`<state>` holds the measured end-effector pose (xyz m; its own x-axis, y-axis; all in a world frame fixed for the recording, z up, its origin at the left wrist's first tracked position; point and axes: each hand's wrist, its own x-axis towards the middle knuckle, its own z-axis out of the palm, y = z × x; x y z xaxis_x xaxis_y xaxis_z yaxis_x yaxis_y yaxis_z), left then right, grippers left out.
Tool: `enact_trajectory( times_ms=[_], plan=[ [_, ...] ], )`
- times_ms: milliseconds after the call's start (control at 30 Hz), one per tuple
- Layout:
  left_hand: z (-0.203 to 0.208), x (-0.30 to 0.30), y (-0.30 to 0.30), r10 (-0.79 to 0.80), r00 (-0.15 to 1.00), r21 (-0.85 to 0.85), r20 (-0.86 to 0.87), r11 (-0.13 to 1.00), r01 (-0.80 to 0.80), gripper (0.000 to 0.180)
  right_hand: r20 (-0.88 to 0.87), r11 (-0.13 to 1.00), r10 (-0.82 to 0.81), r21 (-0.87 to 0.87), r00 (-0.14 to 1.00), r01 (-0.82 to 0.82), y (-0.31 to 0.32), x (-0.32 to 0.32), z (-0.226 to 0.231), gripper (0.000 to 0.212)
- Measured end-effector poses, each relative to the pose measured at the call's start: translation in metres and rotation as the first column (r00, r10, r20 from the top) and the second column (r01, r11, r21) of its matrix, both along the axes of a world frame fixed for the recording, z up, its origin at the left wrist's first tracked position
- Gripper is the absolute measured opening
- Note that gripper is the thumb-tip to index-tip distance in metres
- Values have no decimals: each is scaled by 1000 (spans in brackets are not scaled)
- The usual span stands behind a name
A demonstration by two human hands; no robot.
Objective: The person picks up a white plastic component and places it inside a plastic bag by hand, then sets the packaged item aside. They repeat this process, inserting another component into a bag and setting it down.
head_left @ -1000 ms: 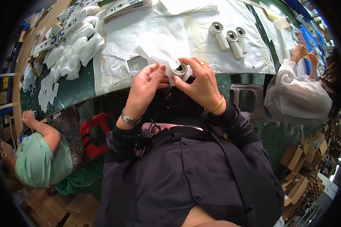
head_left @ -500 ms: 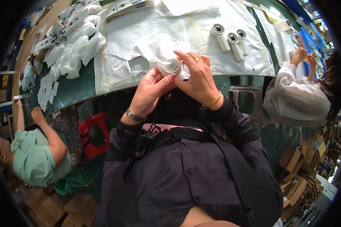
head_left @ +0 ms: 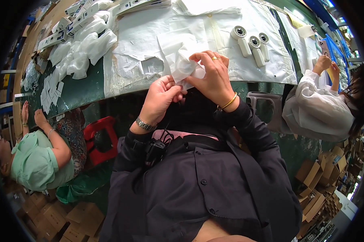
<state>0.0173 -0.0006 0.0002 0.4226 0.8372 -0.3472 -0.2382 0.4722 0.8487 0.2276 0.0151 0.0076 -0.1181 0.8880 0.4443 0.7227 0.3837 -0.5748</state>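
A thin, translucent white bag (head_left: pixel 174 51) is spread between my hands at the table's near edge. My right hand (head_left: pixel 215 82) has its fingers bent round the bag and the round white thing inside, whose outline shows only faintly through the film. My left hand (head_left: pixel 161 99) pinches the bag's lower edge with thumb and fingertips. To the right of my hands, three white handheld fans lie together: a left one (head_left: pixel 243 45), a middle one (head_left: pixel 258 54) and a right one (head_left: pixel 264 46). Each has a round head with a dark centre.
White wrapped pieces (head_left: pixel 79 56) are heaped at the left, beside small printed boxes (head_left: pixel 52 39). Paper slips (head_left: pixel 50 94) lie on the green table edge. Co-workers sit at left and right, near a red stool (head_left: pixel 103 137) and a grey stool (head_left: pixel 264 103). Cartons (head_left: pixel 83 220) stand on the floor.
The bag now covers the round white thing that showed at my fingers before. My left hand has dropped slightly to the bag's lower edge. The left co-worker's hand has let go of a small box.
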Motion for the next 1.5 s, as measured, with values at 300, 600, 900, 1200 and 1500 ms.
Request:
enact_trajectory(
  times_ms=[300, 600, 900, 1200, 1500],
  plan=[
    [3, -3, 2, -40, 986, 25, -161, 999, 44, 21, 181, 978, -154, 165, 971, 125, 15, -5, -3, 39],
    [11, 3, 0, 56, 945, 163, -321, 987, -3, 20, -7, 992, -65, 104, 998, 65, -4, -7, -5, 37],
    [5, -15, 4, -69, 967, 23, -247, 997, 77, 34, -116, 995, -57, -86, 992, 47, -41, 6, -5, 38],
    [2, -30, -3, -164, 920, -8, -355, 985, 173, 38, -274, 991, -93, -121, 957, 62, -58, 16, -15, 23],
    [8, -28, 2, -29, 936, -10, -350, 1000, 27, 34, -18, 989, -57, 132, 998, 58, -55, 3, 10, 15]
  ],
)
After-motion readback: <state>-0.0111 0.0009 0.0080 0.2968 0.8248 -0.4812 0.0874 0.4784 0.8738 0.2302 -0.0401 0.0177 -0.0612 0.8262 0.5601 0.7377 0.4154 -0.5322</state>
